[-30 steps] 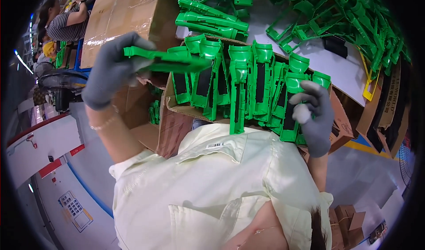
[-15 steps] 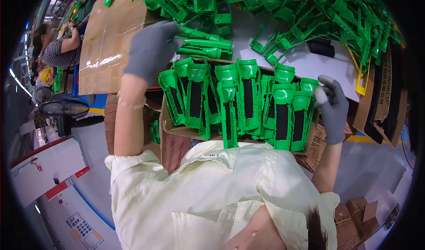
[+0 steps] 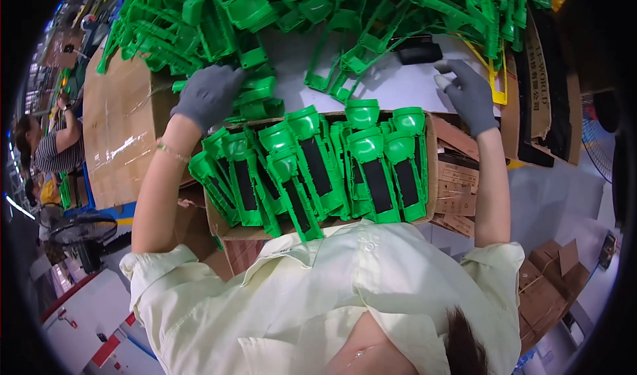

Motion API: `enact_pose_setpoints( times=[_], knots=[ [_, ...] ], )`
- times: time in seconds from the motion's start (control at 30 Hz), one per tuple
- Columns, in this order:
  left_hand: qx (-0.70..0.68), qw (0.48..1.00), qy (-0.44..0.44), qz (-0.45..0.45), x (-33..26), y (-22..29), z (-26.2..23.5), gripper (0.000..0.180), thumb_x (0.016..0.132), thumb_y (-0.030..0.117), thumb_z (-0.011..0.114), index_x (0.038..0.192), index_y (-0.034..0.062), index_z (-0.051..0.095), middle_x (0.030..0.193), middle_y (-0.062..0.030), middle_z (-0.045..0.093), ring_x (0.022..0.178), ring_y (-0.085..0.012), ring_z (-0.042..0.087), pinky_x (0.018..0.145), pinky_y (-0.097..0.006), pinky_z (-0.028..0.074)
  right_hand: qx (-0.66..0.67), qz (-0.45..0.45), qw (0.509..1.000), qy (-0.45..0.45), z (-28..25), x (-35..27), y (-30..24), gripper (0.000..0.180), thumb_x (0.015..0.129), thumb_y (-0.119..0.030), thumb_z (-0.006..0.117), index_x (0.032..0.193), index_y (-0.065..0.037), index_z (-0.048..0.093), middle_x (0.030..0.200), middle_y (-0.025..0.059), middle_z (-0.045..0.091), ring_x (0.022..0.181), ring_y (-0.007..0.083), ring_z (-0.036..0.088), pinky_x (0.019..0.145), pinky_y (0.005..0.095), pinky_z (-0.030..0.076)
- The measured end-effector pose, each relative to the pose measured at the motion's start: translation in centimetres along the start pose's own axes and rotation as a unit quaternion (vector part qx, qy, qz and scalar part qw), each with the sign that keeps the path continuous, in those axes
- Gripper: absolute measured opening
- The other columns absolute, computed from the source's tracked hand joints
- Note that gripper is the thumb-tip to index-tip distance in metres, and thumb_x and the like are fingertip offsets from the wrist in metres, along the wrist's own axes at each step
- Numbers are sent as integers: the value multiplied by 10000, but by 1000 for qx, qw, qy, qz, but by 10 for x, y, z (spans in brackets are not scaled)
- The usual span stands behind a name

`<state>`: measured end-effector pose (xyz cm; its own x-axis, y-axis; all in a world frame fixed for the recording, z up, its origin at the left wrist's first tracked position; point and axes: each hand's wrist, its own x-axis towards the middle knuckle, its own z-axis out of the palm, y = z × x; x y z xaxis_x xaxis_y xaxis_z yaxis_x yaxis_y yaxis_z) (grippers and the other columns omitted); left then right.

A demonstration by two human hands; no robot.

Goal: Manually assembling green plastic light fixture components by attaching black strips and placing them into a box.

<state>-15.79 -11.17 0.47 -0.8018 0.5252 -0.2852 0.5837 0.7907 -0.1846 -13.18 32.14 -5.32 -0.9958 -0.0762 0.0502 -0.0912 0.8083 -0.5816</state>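
My left hand [image 3: 211, 96], in a grey glove, reaches over a small stack of green plastic housing halves [image 3: 255, 89] at the table's near left. Its fingertips are hidden against the parts, so a grip cannot be made out. Above the white tabletop [image 3: 292, 60], my right hand [image 3: 466, 95], also gloved, has its thumb apart from bent fingers and holds nothing. Between my forearms stands an open cardboard box [image 3: 430, 176], packed with upright green housings [image 3: 312, 156] that carry black strips along their bodies.
Loose green parts [image 3: 179, 36] are heaped across the far table. A black piece [image 3: 419, 51] and a yellow frame [image 3: 497, 86] lie at right. A taped carton [image 3: 119, 123] stands left; a fan [image 3: 93, 232] and a person in stripes [image 3: 56, 143] are beyond it.
The view has shifted, so the box appears further left. My right hand has moved from the box's right edge to over the tabletop. My left hand stays by the stacked parts.
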Motion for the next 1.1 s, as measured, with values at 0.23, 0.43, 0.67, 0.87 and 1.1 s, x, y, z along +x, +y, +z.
enact_pose_setpoints(
  times=[0.23,0.43,0.67,0.87,1.1],
  knots=[
    [-157,973,157,-67,-45,21,-51,354,777,234,598,1080,58,548,946,-154,592,847,-325,589,698,-423,470,-192,-186,964,6,-5,44,10,329,787,-200,634,1106,-150,576,1104,63,574,916,264,583,778,354,475],
    [-371,883,201,-205,-87,27,-54,287,870,200,515,1084,20,578,975,-134,620,798,-198,612,724,-299,462,-281,-122,950,-69,0,58,9,406,754,-271,658,1135,-167,563,1096,92,563,1022,287,547,838,385,457],
    [-564,723,327,-228,-116,58,-64,294,803,-86,505,1073,-52,616,952,-85,653,876,-166,624,717,-253,502,-276,-47,952,-124,-18,49,6,410,742,-217,671,1135,-165,568,1099,65,569,1026,271,558,859,382,459],
    [-709,614,273,-214,-106,86,-44,295,836,52,564,1113,-39,601,905,-114,655,709,-144,633,583,-190,484,-212,-103,970,-61,-17,27,24,367,703,-274,710,1040,-166,614,1092,31,584,953,265,581,795,357,473],
    [-856,440,198,-185,-74,130,-34,383,840,48,538,1199,-82,507,1005,-214,631,738,-219,651,641,-246,542,-170,-132,977,-5,-4,16,37,353,663,-262,737,975,-145,620,1020,35,608,933,235,590,802,355,468]
  ],
)
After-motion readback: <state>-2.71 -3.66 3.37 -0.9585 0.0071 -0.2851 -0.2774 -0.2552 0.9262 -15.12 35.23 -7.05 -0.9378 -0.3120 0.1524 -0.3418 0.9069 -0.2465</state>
